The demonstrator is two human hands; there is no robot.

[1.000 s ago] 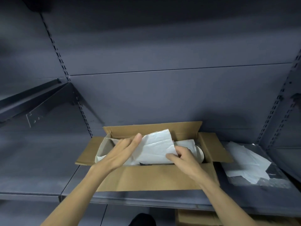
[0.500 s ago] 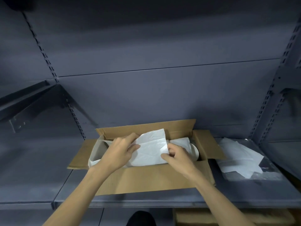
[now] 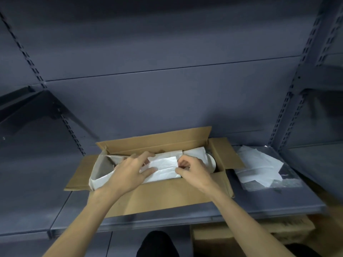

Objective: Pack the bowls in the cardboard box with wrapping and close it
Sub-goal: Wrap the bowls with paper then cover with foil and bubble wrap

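Left hand (image 3: pixel 130 173) presses flat on wrapping paper (image 3: pixel 163 168) inside cardboard box (image 3: pixel 167 197); right hand (image 3: pixel 193 172) seemingly pinches its edge.

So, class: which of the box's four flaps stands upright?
The far flap, along the back wall; the left, right and near flaps fold outward.

The brown cardboard box (image 3: pixel 159 197) stands open on the shelf with all flaps spread out, white wrapping paper (image 3: pixel 163 168) fills its inside, and a white bowl (image 3: pixel 211 163) stands on edge at its right end.
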